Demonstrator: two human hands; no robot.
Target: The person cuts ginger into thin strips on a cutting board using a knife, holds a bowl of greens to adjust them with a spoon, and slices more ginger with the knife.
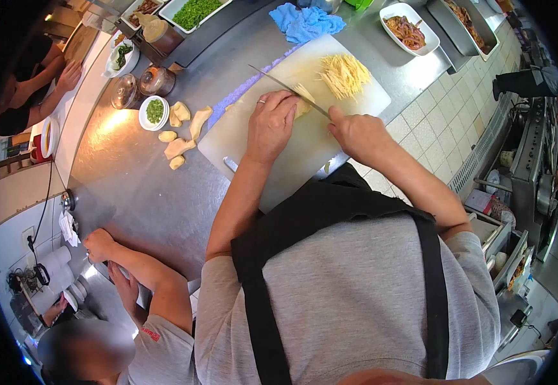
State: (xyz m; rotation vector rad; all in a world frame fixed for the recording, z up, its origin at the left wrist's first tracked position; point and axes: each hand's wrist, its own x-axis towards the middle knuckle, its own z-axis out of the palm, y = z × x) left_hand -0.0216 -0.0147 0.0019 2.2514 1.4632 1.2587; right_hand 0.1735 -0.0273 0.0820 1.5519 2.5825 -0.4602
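My right hand (359, 136) is closed round the handle of a kitchen knife (290, 91), whose long blade points away to the upper left. Under the blade, the bent fingers of my left hand (270, 125) press a pale yellow piece of ginger (304, 102) onto the white cutting board (272, 170). A heap of thin ginger shreds (344, 75) lies at the far right of the board. Left of the board are several knobbly peeled ginger pieces (178, 149) on the steel counter.
A blue cloth (305, 24) and a white dish of sliced food (411, 30) sit beyond the board. To the left stand a small bowl of chopped greens (154, 112) and jars (157, 81). A co-worker's arm (144, 266) rests at the lower left; another person's hand (69, 76) is across the counter.
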